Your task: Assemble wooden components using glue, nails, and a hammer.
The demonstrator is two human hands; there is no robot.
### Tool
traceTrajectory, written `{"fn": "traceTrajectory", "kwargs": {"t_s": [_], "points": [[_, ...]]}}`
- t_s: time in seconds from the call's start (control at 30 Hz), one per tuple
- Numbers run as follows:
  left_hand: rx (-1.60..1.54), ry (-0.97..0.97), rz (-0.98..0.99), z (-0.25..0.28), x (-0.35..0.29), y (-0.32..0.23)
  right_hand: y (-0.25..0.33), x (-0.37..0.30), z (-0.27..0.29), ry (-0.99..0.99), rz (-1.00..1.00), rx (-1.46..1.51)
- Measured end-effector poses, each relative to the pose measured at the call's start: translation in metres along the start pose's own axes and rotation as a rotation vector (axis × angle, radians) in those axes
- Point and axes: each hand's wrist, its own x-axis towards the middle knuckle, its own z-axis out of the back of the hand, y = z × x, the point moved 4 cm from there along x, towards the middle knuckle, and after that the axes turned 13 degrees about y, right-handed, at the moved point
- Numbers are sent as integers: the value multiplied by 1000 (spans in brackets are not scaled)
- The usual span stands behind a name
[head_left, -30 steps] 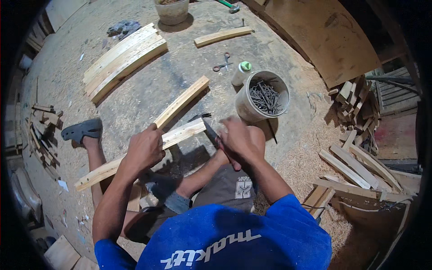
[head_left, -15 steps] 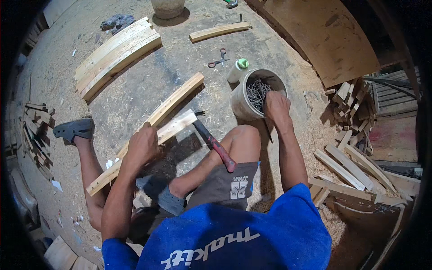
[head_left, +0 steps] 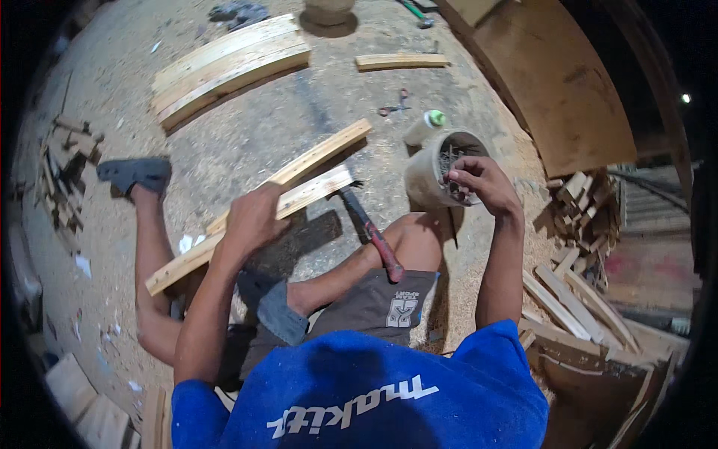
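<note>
My left hand (head_left: 254, 215) is closed around a pale wooden strip (head_left: 318, 188), which slants across in front of my legs. Right beside it, a second wooden strip (head_left: 325, 151) lies nearly parallel. My right hand (head_left: 485, 183) is raised over the rim of a grey bucket (head_left: 425, 183) of nails (head_left: 449, 159). Its thumb and fingers are pinched together; what they hold is too small to make out. A hammer (head_left: 376, 238) with a red and black handle rests against my thigh, its head by the end of the held strip.
Beside the bucket stands a white bottle (head_left: 420, 131) with a green cap; scissors (head_left: 396, 105) lie beyond. Joined planks (head_left: 232, 63), a short wooden piece (head_left: 402, 61) and a green-handled tool (head_left: 416, 13) lie farther off. Offcuts (head_left: 583, 209) are heaped at right, a brown board (head_left: 557, 90) behind.
My right hand has come up out of the bucket, its fingers now pinched above the rim. The left hand keeps its hold on the strip. The whole view has shifted a little.
</note>
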Motion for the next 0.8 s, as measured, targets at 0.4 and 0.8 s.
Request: {"fn": "traceTrajectory", "kwargs": {"t_s": [0.4,0.8], "points": [[53,39,101,-1,3,6,112,45,-212,63,570,-1104],[46,3,72,0,13,16,126,63,-231,110,588,-1297]]}}
